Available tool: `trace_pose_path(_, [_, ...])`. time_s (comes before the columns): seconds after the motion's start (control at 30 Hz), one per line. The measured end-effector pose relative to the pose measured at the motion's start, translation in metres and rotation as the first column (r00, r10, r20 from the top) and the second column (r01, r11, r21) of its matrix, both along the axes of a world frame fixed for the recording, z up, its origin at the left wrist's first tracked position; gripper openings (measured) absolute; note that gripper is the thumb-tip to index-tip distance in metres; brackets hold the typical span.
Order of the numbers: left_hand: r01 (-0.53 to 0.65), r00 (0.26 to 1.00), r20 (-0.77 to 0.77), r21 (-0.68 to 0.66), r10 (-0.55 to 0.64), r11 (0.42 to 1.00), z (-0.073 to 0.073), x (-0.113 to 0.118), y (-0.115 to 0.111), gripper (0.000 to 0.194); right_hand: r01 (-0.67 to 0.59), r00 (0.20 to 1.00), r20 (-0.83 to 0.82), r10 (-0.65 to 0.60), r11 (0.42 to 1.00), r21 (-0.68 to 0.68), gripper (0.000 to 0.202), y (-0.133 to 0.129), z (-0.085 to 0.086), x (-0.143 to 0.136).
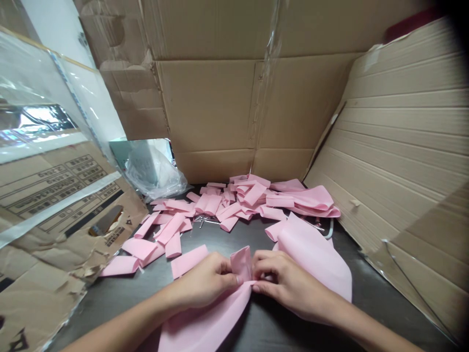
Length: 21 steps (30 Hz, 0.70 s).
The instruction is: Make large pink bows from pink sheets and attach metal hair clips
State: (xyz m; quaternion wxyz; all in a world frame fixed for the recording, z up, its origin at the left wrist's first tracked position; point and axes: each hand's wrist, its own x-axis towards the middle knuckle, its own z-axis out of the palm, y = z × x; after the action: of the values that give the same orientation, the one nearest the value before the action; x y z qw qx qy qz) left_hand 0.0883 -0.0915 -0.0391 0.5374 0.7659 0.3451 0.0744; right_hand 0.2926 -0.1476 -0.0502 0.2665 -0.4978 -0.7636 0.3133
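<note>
My left hand (210, 278) pinches a short folded pink strip (241, 263) together with the gathered part of a long pink sheet (210, 325), which looks like thin fabric or soft paper. Close beside it, the thumb and fingers of my right hand (274, 276) are closed on the edge of the same gathered spot. From there the sheet hangs toward me below my left hand. Another broad pink section (315, 254) spreads behind my right wrist; whether it is the same piece I cannot tell. One loose folded pink strip (188, 260) lies just beyond my left hand.
Several folded pink strips (172, 227) are heaped across the dark tabletop (208, 239). Longer folded pink sheets (311, 199) lie at the back right. Cardboard walls (212, 107) enclose the back and sides. A clear plastic bag (157, 176) sits at the back left.
</note>
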Motion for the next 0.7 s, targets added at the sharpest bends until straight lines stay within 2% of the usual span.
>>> trace_pose_path(0.13, [0.020,0.999,0.040,-0.024,-0.019,1.000,0.000,-0.001,0.000,0.023,-0.075,0.992,-0.103,0.077,0.997,0.020,0.011,0.000,0.001,0.000])
trace_pose_path(0.47, [0.035,0.999,0.013,0.003,-0.035,0.999,0.001,0.000,-0.001,0.025,-0.105,0.990,-0.089,0.108,0.994,0.033,0.013,0.001,0.003,-0.002])
trace_pose_path(0.7, [0.056,0.997,0.052,0.082,-0.061,0.995,0.011,0.000,-0.005,0.023,-0.042,0.994,-0.102,0.042,0.999,0.005,0.019,0.001,0.005,-0.003])
